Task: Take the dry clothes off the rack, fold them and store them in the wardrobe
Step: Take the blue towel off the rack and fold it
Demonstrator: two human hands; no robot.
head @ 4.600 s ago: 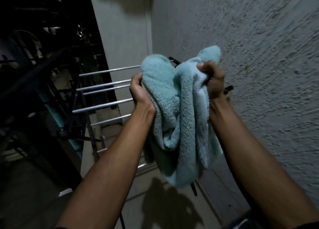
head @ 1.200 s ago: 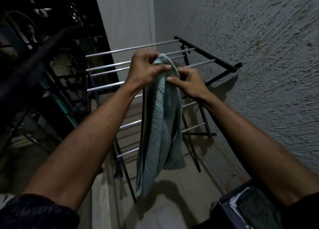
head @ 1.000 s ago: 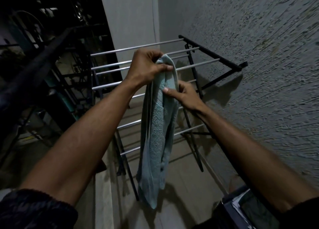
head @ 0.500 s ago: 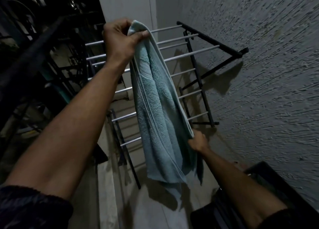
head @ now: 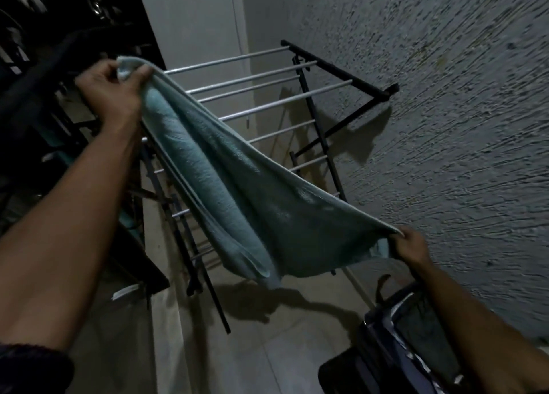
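A light blue towel (head: 237, 203), folded lengthwise, stretches diagonally in the air in front of the drying rack (head: 297, 96). My left hand (head: 110, 93) grips its upper end at the upper left. My right hand (head: 411, 243) pinches its lower end at the lower right, close to the wall. The towel sags between the two hands. The rack's rails carry no clothes where they show.
A rough textured wall (head: 445, 111) runs along the right. A dark basket (head: 416, 343) with clothes inside stands on the tiled floor at the bottom right. Dark railings and clutter (head: 35, 81) fill the left side.
My right hand slid down the hanging towel and pulled its lower end out to the right. The towel now spans between both hands instead of hanging straight down.
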